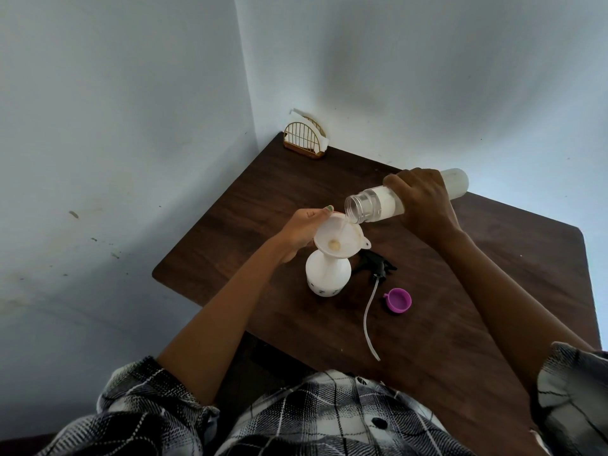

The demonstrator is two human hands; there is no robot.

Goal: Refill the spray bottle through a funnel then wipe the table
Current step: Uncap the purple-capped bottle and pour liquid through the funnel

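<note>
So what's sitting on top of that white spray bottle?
A white funnel sits in the neck of the spray bottle, steadied by the left hand. Liquid trickles into it from a clear bottle. The neck itself is hidden beneath the funnel.

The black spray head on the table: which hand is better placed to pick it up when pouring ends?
Probably the right hand: the spray head lies right of the spray bottle, though this hand must first put down the refill bottle. The left hand steadies the funnel.
</note>
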